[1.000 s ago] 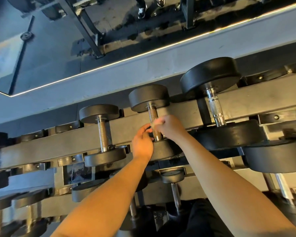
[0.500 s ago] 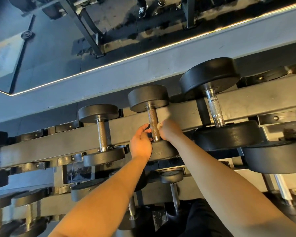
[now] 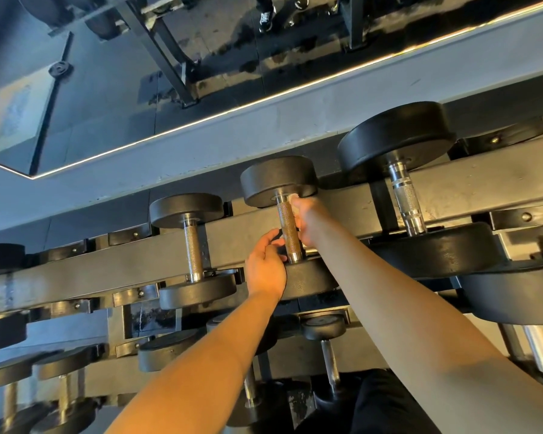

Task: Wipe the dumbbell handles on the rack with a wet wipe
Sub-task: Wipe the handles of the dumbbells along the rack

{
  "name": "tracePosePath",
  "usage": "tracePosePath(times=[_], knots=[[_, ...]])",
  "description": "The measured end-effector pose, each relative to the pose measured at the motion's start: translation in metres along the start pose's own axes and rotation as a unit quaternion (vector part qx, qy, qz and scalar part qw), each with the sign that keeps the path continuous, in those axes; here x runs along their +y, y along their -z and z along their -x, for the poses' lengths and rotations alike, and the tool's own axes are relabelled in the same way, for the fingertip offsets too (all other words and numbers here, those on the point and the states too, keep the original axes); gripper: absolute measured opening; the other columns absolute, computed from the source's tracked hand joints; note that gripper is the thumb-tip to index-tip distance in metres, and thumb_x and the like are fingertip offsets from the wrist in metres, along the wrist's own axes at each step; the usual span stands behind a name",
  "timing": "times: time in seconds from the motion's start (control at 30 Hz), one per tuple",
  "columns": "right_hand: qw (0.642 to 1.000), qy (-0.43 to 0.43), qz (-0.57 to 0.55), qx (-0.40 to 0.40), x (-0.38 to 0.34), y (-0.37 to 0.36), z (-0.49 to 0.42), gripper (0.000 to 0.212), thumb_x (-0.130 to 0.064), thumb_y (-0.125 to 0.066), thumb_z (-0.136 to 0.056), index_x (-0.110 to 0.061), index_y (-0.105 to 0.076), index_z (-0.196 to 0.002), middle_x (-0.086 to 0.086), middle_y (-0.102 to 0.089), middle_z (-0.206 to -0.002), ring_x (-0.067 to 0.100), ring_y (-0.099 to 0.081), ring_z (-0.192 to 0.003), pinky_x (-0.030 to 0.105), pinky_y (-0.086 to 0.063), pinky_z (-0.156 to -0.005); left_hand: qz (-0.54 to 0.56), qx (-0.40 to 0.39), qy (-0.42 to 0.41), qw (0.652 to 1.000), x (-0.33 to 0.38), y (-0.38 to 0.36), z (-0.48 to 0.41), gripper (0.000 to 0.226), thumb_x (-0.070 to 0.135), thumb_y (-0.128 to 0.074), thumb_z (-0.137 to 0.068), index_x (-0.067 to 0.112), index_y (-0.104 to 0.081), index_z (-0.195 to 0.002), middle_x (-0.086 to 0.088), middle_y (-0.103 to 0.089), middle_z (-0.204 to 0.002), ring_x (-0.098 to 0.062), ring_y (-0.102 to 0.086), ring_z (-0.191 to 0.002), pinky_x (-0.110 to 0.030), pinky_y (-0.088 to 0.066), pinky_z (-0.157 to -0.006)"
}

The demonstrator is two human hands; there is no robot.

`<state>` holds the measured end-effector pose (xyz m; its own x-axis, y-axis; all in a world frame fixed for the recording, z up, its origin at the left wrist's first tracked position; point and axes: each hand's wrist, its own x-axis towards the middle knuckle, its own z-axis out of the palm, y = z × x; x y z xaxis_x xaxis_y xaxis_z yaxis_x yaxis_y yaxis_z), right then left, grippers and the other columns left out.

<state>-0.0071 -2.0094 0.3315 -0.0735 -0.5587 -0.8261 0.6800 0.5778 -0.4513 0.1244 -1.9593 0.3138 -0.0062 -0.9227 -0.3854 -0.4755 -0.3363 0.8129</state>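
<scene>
On the top tier of the rack (image 3: 107,270) the middle dumbbell shows its knurled handle (image 3: 288,228) between two black heads. My right hand (image 3: 309,220) is pressed against the right side of that handle, high up by the far head, shut on a white wet wipe (image 3: 294,197) that peeks out above the fingers. My left hand (image 3: 265,264) rests on the dumbbell's near head at the left of the handle, its fingers curled toward the bar's lower end. A smaller dumbbell handle (image 3: 193,249) stands to the left, a larger chrome one (image 3: 407,198) to the right.
Lower tiers hold more dumbbells (image 3: 323,336), several at the left edge (image 3: 60,399). A mirror (image 3: 170,57) with a lit strip runs behind the rack and reflects gym frames and a person's shoes. A big black head (image 3: 514,292) juts out at right.
My right hand with the wipe has slid up the handle from its lower half to the far head. My left hand has stayed near the lower end, fingers slightly looser.
</scene>
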Motion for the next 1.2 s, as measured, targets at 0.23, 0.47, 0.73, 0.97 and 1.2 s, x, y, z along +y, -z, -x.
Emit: tracePosePath(times=[0.23, 0.47, 0.73, 0.97, 1.2], knots=[[0.96, 0.118, 0.246, 0.068, 0.027, 0.019, -0.006, 0.018, -0.022, -0.052, -0.102, -0.01, -0.063, -0.111, 0.004, -0.061, -0.094, 0.015, -0.06, -0.085, 0.024, -0.041, -0.059, -0.008, 0.0, 0.006, 1.0, 0.001, 0.001, 0.001, 0.038, 0.017, -0.035, -0.106, 0.027, -0.062, -0.131, 0.007, -0.073, -0.107, -0.012, -0.065, -0.085, -0.025, -0.049, -0.077], [0.857, 0.227, 0.451, 0.101, 0.047, 0.034, 0.001, 0.009, -0.021, -0.059, -0.098, -0.015, -0.064, -0.103, 0.001, -0.065, -0.096, 0.018, -0.064, -0.087, 0.035, -0.057, -0.076, -0.001, 0.001, 0.005, 1.0, 0.005, 0.001, 0.004, 0.038, 0.015, -0.035, -0.106, 0.024, -0.063, -0.131, 0.007, -0.073, -0.107, -0.011, -0.065, -0.083, -0.022, -0.049, -0.075], [0.902, 0.288, 0.286, 0.145, 0.025, 0.033, -0.002, 0.016, -0.02, -0.057, -0.1, -0.015, -0.053, -0.114, -0.002, -0.059, -0.096, 0.013, -0.061, -0.086, 0.024, -0.049, -0.068, 0.008, -0.009, 0.005, 1.0, 0.005, 0.002, 0.005, 0.038, 0.016, -0.035, -0.107, 0.025, -0.062, -0.132, 0.005, -0.071, -0.112, -0.012, -0.065, -0.087, -0.021, -0.048, -0.077], [0.964, 0.218, 0.103, 0.107, 0.017, 0.003, -0.005, 0.019, -0.025, -0.071, -0.092, -0.016, -0.072, -0.109, -0.003, -0.067, -0.096, 0.013, -0.063, -0.088, 0.029, -0.053, -0.075, 0.019, -0.012, 0.008, 1.0, 0.008, 0.003, 0.005, 0.039, 0.013, -0.034, -0.106, 0.025, -0.063, -0.129, 0.006, -0.07, -0.107, -0.01, -0.063, -0.082, -0.017, -0.049, -0.072], [0.847, 0.395, 0.341, 0.103, 0.038, -0.013, -0.016, 0.023, -0.013, -0.06, -0.099, -0.013, -0.074, -0.118, 0.004, -0.07, -0.122, 0.016, -0.062, -0.116, 0.02, -0.046, -0.096, 0.009, -0.009, 0.002, 1.0, 0.007, 0.002, 0.004, 0.039, 0.017, -0.038, -0.103, 0.027, -0.066, -0.127, 0.004, -0.071, -0.11, -0.013, -0.065, -0.102, -0.03, -0.054, -0.089]])
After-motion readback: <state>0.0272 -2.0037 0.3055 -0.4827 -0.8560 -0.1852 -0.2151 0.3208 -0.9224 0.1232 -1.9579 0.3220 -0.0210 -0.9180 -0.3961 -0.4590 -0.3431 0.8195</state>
